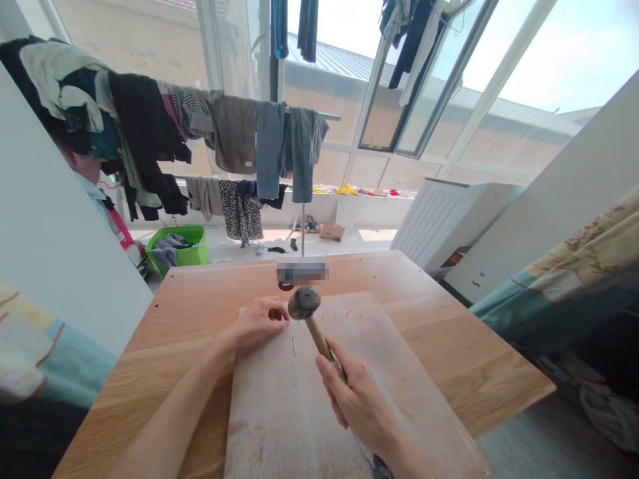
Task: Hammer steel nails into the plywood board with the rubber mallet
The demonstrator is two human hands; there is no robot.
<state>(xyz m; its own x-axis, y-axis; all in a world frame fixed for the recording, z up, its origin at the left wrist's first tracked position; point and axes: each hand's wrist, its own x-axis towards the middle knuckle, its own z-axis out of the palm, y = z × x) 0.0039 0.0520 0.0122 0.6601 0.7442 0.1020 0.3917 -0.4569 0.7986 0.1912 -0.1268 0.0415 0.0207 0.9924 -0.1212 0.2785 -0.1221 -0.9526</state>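
Right hand (357, 386) wrapped around the handle of the hammer (304, 304), head over the far part of the board (269, 419) on the table (164, 346). Left hand (262, 322) at the board's far-left corner, fingers curled, can't tell if pinching anything; thin nails (348, 313) rowed along the far edge.

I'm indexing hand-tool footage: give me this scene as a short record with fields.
Right hand: grips the hammer by its handle
Left hand: fingers curled at the board; contents unclear
Board: flat on the wooden table
Nails: a row near the board's far edge, one closer to the person
Background: laundry on a rack, a green tub
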